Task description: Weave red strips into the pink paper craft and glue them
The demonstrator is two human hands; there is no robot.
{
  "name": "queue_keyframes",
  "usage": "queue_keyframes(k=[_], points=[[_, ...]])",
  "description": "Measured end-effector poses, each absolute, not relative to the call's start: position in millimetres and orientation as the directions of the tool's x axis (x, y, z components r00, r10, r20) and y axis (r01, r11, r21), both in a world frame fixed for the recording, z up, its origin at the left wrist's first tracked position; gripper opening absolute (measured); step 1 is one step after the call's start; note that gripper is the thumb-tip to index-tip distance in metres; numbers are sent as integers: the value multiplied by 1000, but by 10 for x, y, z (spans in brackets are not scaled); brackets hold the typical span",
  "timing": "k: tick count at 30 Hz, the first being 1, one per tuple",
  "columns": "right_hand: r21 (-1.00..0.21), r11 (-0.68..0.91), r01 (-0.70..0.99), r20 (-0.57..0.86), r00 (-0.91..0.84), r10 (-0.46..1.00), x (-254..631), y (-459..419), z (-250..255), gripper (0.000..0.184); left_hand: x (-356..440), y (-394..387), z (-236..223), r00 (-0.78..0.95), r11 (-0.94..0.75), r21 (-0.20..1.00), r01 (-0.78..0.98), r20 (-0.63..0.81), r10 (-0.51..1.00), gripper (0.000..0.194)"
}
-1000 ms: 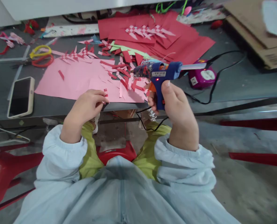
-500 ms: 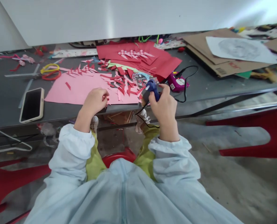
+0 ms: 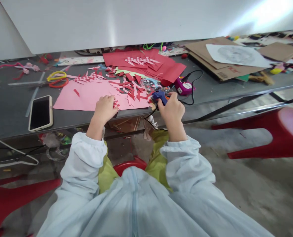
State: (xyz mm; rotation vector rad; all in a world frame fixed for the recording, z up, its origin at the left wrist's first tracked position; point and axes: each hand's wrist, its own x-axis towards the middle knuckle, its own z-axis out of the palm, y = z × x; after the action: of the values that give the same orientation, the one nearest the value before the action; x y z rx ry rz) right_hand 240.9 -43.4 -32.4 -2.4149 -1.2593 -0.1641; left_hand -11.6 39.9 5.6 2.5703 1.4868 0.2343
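Note:
My left hand (image 3: 104,110) is closed on a small red-and-pink woven paper piece (image 3: 116,104), partly hidden by the fingers, at the front edge of the pink paper sheet (image 3: 87,93). In my right hand (image 3: 172,110) is a blue glue gun (image 3: 160,96) with its nozzle toward the left and a black cord hanging down. Loose red and pink paper strips (image 3: 134,90) lie between the hands and behind them. One woven paper piece (image 3: 87,78) rests at the back of the pink sheet, another woven piece (image 3: 139,61) on red paper (image 3: 171,70).
A phone (image 3: 40,113) and scissors (image 3: 56,79) lie at left. A purple box with a cord (image 3: 184,86) stands right of the glue gun. Cardboard (image 3: 220,70) carries a printed sheet (image 3: 235,55) farther right. Red stools (image 3: 265,131) stand on the floor.
The view has shifted slightly. My left hand has turned, showing more of the woven paper piece. The glue gun has tilted, its nozzle now farther left.

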Motion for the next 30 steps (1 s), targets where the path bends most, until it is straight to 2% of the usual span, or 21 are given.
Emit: queue_keyframes(k=[10,14,16,19,22,25,27,30], points=[[-203,-560,803,200,594,779,2293,-364,-176,45,-78,480,25,455,-452,338,826,73,887,42],[-203,-507,838,257,545,798,2257,-387,-78,50,-110,535,-11,440,-449,512,732,147,886,43],[-268,-384,884,348,461,817,2223,-401,-49,48,-132,575,-9,415,-411,678,609,169,894,41],[-459,-70,885,420,286,861,2116,-386,-58,35,-169,627,22,389,-281,909,309,149,909,40],[-728,122,675,345,206,916,1934,-317,-106,47,-207,635,71,428,-159,986,60,118,896,40],[-928,115,353,184,168,969,1721,-229,-119,57,-234,603,113,482,-113,993,-36,117,868,40],[-975,86,205,117,140,983,1596,-185,-89,55,-241,582,131,509,-114,992,-54,125,852,39],[-991,46,124,53,49,997,1478,-162,-12,44,-245,573,142,533,-123,991,-61,136,835,39]])
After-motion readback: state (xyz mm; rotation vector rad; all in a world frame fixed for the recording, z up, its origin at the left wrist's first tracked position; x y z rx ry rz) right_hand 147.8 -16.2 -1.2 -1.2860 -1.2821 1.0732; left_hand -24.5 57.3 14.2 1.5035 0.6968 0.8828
